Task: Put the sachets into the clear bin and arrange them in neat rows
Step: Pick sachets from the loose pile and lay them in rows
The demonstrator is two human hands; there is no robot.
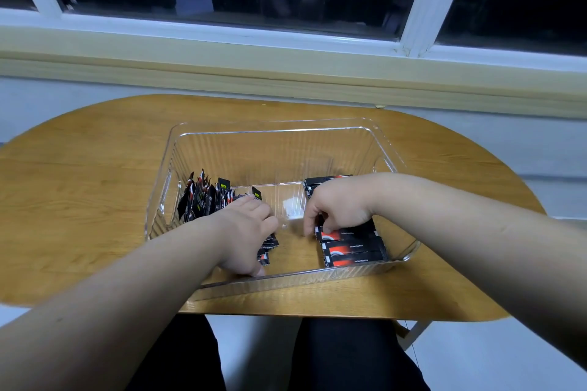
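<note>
Where hands (246, 232) (338, 205) grip them, sachets (354, 249) in the clear bin (270, 130) are half-hidden.

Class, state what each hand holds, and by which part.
The right hand pinches the left end of a flat sachet. The left hand grips a bunch of sachets from above.

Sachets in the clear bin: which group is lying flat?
The right-side row by the right hand: its sachets lie flat, red-and-black faces up, one behind another. The left-side bunch by the left hand stands on edge.
</note>
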